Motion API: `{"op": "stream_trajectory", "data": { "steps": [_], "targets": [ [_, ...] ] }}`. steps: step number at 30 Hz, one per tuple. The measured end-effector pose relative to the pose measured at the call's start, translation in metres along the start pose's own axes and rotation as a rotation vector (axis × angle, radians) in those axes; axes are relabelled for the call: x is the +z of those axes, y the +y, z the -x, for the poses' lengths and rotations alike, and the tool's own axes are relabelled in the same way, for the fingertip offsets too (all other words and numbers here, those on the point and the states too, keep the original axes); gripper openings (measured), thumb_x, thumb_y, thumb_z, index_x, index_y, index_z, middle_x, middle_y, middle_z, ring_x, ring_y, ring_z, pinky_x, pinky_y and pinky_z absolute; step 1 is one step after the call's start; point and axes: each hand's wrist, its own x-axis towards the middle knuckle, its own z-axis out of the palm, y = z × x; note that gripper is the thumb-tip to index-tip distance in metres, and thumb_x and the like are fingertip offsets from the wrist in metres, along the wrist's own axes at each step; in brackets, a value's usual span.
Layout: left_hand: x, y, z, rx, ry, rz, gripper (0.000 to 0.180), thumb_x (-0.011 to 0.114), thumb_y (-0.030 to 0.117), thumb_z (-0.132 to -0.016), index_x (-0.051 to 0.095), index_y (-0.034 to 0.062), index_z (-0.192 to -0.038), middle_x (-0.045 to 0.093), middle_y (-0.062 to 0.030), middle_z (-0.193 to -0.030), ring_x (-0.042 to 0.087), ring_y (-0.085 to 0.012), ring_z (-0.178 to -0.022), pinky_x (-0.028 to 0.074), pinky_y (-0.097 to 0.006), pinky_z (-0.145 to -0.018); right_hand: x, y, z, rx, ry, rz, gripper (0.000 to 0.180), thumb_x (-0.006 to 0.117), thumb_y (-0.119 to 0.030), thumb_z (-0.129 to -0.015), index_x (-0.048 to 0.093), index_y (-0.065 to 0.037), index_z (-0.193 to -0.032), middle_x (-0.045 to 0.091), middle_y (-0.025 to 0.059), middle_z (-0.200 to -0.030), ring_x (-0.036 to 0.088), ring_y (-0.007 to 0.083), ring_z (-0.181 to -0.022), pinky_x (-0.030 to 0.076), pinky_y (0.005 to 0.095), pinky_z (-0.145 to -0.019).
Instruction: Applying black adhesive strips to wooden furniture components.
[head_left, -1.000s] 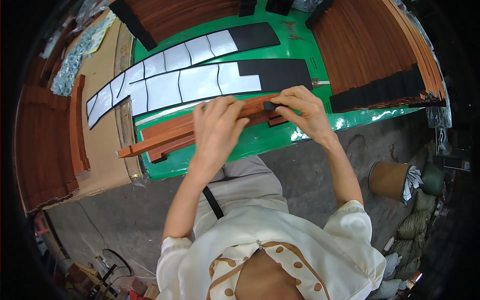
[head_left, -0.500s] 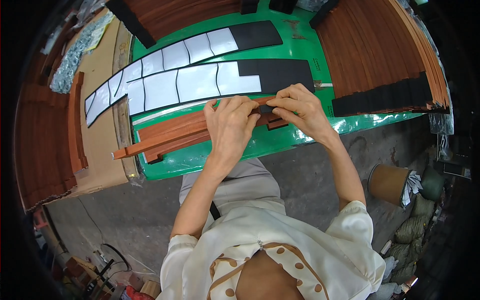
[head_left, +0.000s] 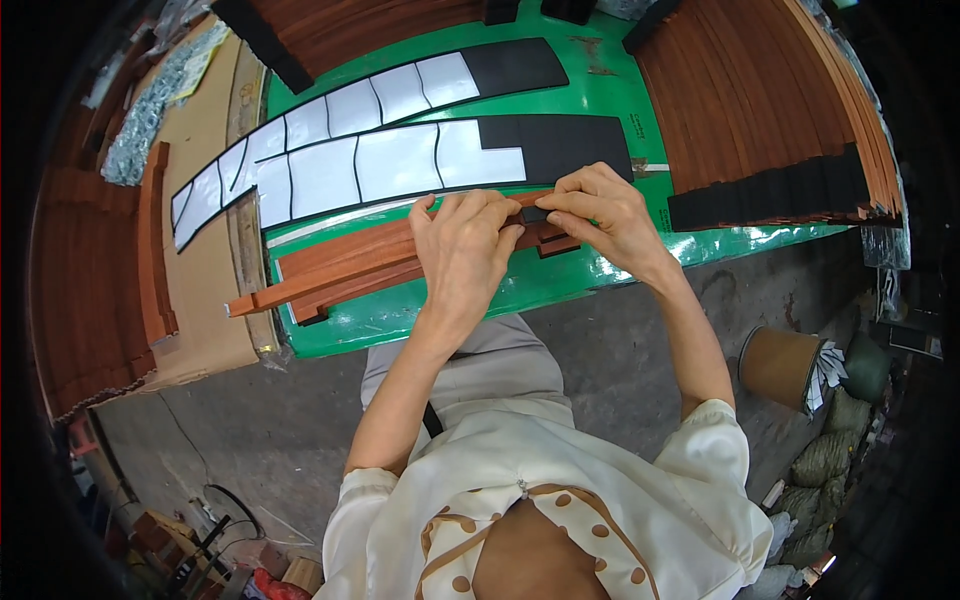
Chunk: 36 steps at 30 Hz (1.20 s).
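Note:
Several reddish-brown wooden slats (head_left: 350,268) lie side by side along the near edge of the green table. My left hand (head_left: 465,240) rests over them, its thumb and forefinger pinched at the left end of a small black strip (head_left: 537,215). From the right, my right hand (head_left: 603,218) pinches the strip's other end between thumb and fingertips. The strip lies against the top slat near its right end; my fingertips partly cover it. Just beyond my hands is a black sheet (head_left: 580,150) with white backing pieces (head_left: 390,165).
A second black-and-white sheet (head_left: 515,70) lies farther back. Tall stacks of brown slats stand at the right (head_left: 750,90), the back (head_left: 370,30) and the left (head_left: 85,280). Cardboard (head_left: 205,290) covers the left side. A brown bin (head_left: 775,365) stands on the floor.
The whole view has shifted very slightly. Both hands stay at the black strip, with no clear change in their hold.

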Motion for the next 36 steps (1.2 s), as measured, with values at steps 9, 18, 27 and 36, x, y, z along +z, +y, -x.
{"op": "stream_trajectory", "data": {
  "steps": [9,18,27,36],
  "targets": [
    [-0.0002,0.0003,0.0000,-0.002,-0.003,0.011,0.017,0.072,0.014,-0.073,0.068,0.0088,-0.089,0.064,-0.0006,-0.089,0.057,-0.0192,-0.083,0.032,-0.045,-0.092,0.0003,0.0007,-0.0017,-0.004,-0.016,-0.004,0.018,0.071,-0.011,-0.074,0.070,-0.007,-0.092,0.062,0.0022,-0.086,0.055,0.0189,-0.082,0.048,0.0319,-0.066],
    [-0.0008,-0.0003,0.0006,0.007,-0.006,0.007,0.019,0.072,0.014,-0.073,0.068,0.0088,-0.090,0.064,-0.0004,-0.091,0.058,-0.0190,-0.085,0.031,-0.045,-0.092,-0.0007,0.0018,-0.0018,0.007,-0.035,0.002,0.018,0.071,-0.013,-0.074,0.071,-0.009,-0.091,0.062,0.0014,-0.086,0.055,0.0183,-0.082,0.048,0.0315,-0.067],
    [-0.0039,-0.0004,-0.0014,0.024,-0.027,0.028,0.018,0.071,0.017,-0.075,0.069,0.0085,-0.091,0.064,-0.0005,-0.093,0.057,-0.0193,-0.084,0.030,-0.044,-0.093,-0.0007,0.0026,-0.0028,0.011,-0.039,0.006,0.018,0.071,-0.014,-0.074,0.071,-0.010,-0.092,0.061,0.0001,-0.087,0.055,0.0174,-0.082,0.048,0.0312,-0.067],
    [-0.0027,-0.0010,-0.0006,0.040,-0.003,0.025,0.016,0.070,0.017,-0.075,0.069,0.0089,-0.088,0.065,-0.0002,-0.091,0.057,-0.0187,-0.084,0.030,-0.045,-0.093,0.0015,0.0028,-0.0009,0.009,-0.028,0.000,0.018,0.071,-0.013,-0.074,0.071,-0.009,-0.092,0.061,0.0003,-0.086,0.054,0.0176,-0.083,0.048,0.0316,-0.067]
  ]
}}
